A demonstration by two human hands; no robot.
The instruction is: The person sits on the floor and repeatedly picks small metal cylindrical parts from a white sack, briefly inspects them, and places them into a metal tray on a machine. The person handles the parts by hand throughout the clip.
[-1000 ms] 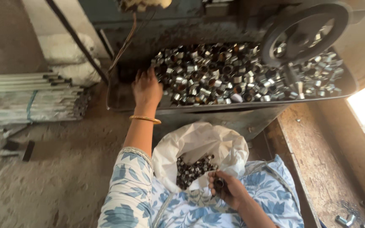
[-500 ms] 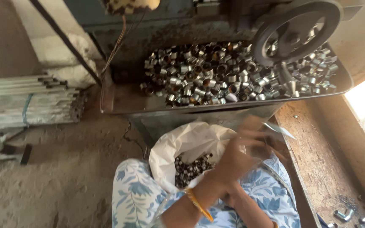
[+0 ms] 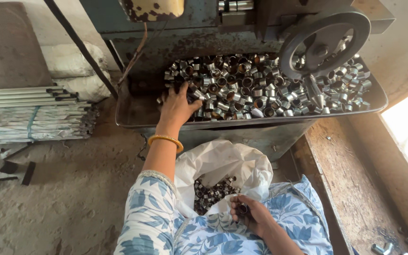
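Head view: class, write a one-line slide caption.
Left hand reaches into shiny short metal rings in a grey metal tray; right hand holds open a white plastic sack.

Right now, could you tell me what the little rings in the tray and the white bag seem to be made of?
Rings: metal, probably steel, judging by bright silvery glints; some look brownish inside. Tray: dull, worn metal sheet. Bag: thin white plastic, probably; crinkled with a soft sheen.

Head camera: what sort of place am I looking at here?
Most likely a small metalworking shop. A worn machine with a handwheel stands over a metal tray heaped with short metal rings, bundled tubes lie on the dirt floor, and a white bag holds more rings.
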